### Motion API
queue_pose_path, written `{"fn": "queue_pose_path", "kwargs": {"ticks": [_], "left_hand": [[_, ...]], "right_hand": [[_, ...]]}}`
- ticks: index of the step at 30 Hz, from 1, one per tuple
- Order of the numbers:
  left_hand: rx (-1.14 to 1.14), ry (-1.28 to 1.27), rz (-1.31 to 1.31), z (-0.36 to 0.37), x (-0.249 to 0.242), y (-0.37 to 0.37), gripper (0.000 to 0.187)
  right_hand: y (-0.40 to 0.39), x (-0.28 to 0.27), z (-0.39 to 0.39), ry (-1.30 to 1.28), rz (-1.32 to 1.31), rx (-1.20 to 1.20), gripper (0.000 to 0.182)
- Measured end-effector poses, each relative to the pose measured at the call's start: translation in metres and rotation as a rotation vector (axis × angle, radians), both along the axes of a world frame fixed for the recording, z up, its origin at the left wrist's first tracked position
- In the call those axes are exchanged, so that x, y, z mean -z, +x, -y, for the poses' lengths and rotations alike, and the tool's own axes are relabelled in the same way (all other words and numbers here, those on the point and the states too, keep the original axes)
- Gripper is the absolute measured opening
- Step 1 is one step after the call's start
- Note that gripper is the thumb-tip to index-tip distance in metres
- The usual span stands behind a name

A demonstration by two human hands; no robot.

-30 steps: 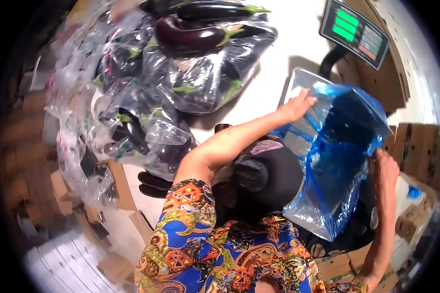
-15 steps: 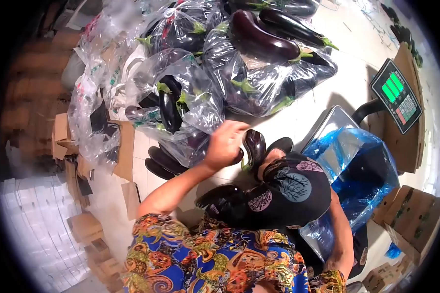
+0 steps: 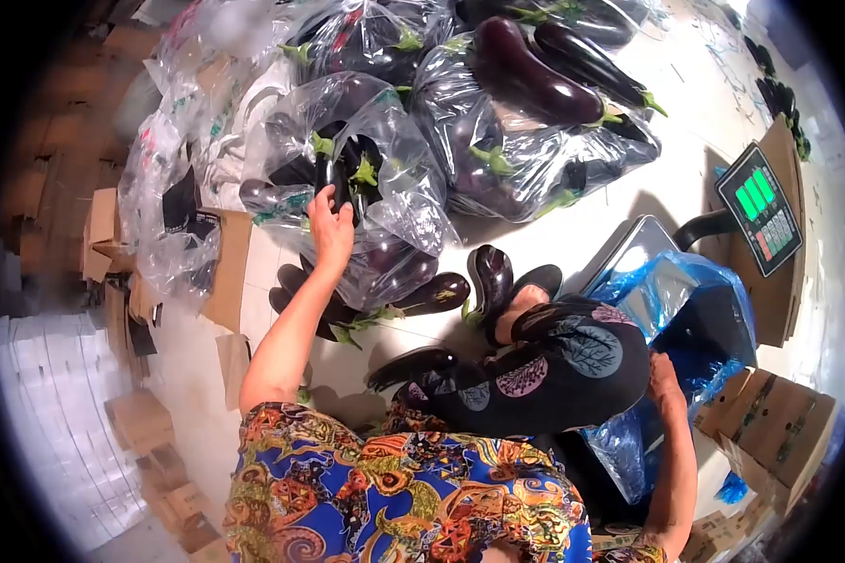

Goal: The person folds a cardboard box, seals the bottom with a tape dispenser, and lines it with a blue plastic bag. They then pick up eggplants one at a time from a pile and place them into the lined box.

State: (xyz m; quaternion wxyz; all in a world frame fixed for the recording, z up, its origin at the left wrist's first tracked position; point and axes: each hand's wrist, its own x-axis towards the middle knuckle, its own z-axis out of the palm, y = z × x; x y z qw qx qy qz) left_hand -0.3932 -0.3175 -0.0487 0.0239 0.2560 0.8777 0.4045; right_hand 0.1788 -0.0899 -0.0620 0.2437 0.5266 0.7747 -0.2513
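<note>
My left hand (image 3: 330, 227) reaches over an open clear plastic bag (image 3: 399, 202), its fingers round the lower end of a dark eggplant (image 3: 327, 175) with a green stem. Another eggplant (image 3: 360, 159) lies beside it in the bag. At the right, my right hand (image 3: 664, 377) is closed on the edge of a blue plastic bag (image 3: 714, 314), next to my knee. The blue bag hangs open beside the metal scale plate (image 3: 637, 246). Between my left hand and my foot, single eggplants (image 3: 491, 280) lie on the floor.
More bagged eggplants (image 3: 526, 178) fill the top middle, with large eggplants (image 3: 535, 80) on top. The scale's display (image 3: 759, 208) shows green digits at the right. Cardboard boxes (image 3: 781, 422) stand at the lower right. Torn cardboard (image 3: 227, 272) and crumpled plastic lie at the left.
My left hand has moved left, from near the floor eggplants to the eggplant in the clear bag. My right hand has come up to the blue bag's edge.
</note>
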Motion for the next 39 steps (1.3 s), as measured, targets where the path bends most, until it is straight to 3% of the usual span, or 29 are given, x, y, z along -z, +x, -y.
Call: {"fn": "queue_pose_path", "kwargs": {"ticks": [2, 3, 4, 7, 9, 11, 15, 17, 19, 22, 25, 27, 29, 31, 33, 35, 39], "left_hand": [[0.055, 0.01, -0.184, -0.012, -0.008, -0.005, 0.041], [0.095, 0.025, -0.271, -0.031, -0.029, 0.001, 0.041], [0.155, 0.187, -0.153, -0.053, -0.05, 0.015, 0.039], [0.449, 0.329, -0.221, -0.13, -0.108, 0.048, 0.037], [0.6, 0.298, -0.626, -0.194, -0.117, 0.051, 0.038], [0.714, 0.229, -0.777, -0.252, -0.138, 0.064, 0.045], [0.878, 0.064, -0.804, -0.376, -0.119, 0.064, 0.072], [0.947, -0.263, -0.742, -0.416, -0.108, 0.063, 0.083], [0.942, -0.425, -0.924, -0.437, -0.088, 0.059, 0.082], [0.935, -0.447, -0.876, -0.449, -0.095, 0.065, 0.074], [1.021, -0.237, -0.464, -0.441, -0.116, 0.058, 0.073], [1.117, -0.078, 0.206, -0.424, -0.144, 0.061, 0.071], [1.212, 0.142, 0.537, -0.395, -0.17, 0.08, 0.06], [1.156, 0.241, 1.016, -0.385, -0.175, 0.091, 0.06], [1.109, 0.481, 1.314, -0.365, -0.185, 0.123, 0.064], [1.138, 0.484, 1.507, -0.346, -0.186, 0.148, 0.067], [1.194, 0.461, 1.58, -0.298, -0.171, 0.21, 0.067]], "right_hand": [[0.012, -0.002, 0.001, -0.077, -0.087, 0.11, 0.022], [0.003, -0.021, 0.005, -0.065, -0.049, -0.006, 0.024], [-0.007, -0.04, 0.008, -0.047, -0.015, -0.121, 0.026], [-0.006, -0.031, 0.007, -0.003, -0.088, -0.127, 0.027], [-0.03, -0.057, 0.009, -0.041, -0.127, -0.071, 0.028], [-0.03, -0.056, 0.01, -0.026, -0.186, -0.055, 0.027], [-0.027, -0.071, 0.019, -0.183, -0.296, -0.015, 0.027], [-0.027, -0.076, 0.021, -0.206, -0.168, -0.023, 0.031], [-0.018, -0.072, 0.025, -0.179, -0.143, -0.078, 0.033], [-0.015, -0.082, 0.025, -0.153, -0.262, -0.085, 0.033], [-0.027, -0.111, 0.014, -0.206, -0.434, 0.03, 0.027], [-0.03, -0.12, 0.003, -0.125, -0.545, -0.013, 0.027], [-0.043, -0.147, -0.007, -0.214, -0.695, 0.236, 0.03], [-0.049, -0.161, -0.014, -0.193, -0.822, 0.327, 0.03], [-0.057, -0.18, -0.02, -0.176, -0.883, 0.425, 0.03], [-0.063, -0.195, -0.024, -0.176, -1.0, 0.508, 0.034], [-0.072, -0.218, -0.03, -0.155, -1.08, 0.541, 0.041]]}}
